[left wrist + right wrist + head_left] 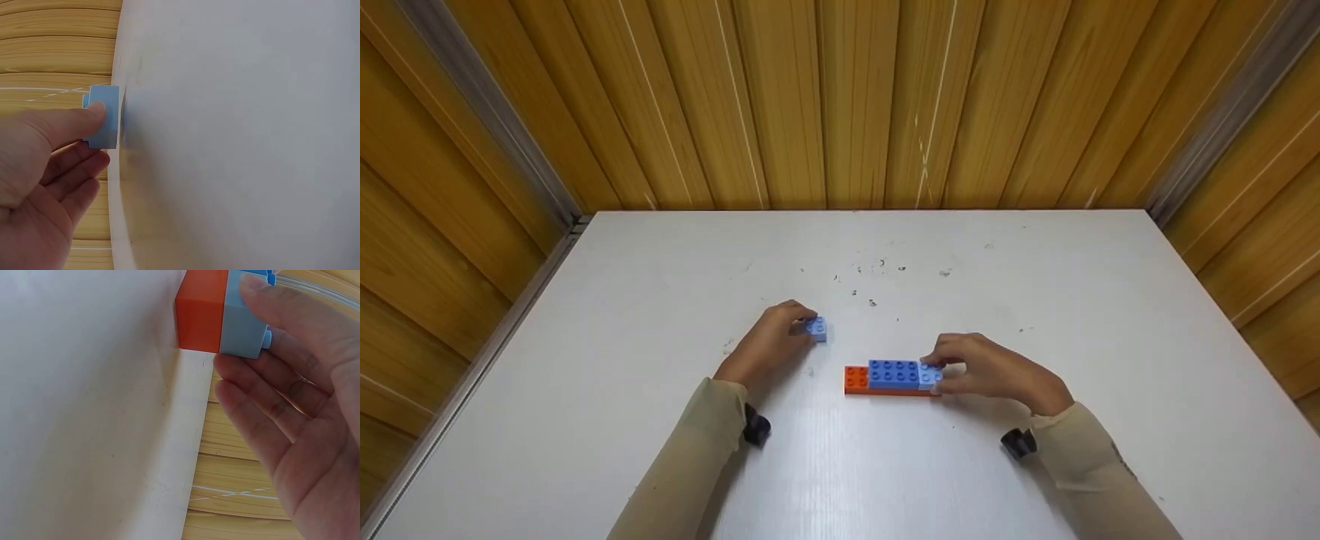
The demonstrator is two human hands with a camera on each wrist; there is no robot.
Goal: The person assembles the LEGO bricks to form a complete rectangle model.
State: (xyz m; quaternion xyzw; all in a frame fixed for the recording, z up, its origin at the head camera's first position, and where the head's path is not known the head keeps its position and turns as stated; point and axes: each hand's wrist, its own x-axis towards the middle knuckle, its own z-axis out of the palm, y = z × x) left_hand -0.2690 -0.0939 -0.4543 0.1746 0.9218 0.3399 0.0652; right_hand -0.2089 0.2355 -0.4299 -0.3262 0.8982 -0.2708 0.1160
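Between thumb and fingers, my left hand (771, 339) pinches a small light blue brick (104, 117) close to the white table. Right of it lies a long orange-red brick (856, 380) with a darker blue brick (893, 373) on its middle. A light blue brick (928, 375) sits on the right end of the orange-red one, beside the darker blue brick. My right hand (990, 367) pinches that light blue brick; in the right wrist view its thumb presses the side of the brick (239, 323).
The white table (660, 277) has dark specks and scuffs toward its back. Yellow wood-look panels (855, 105) stand behind it and on both sides. A black wrist camera (757, 426) is strapped to the left sleeve, another (1019, 444) to the right.
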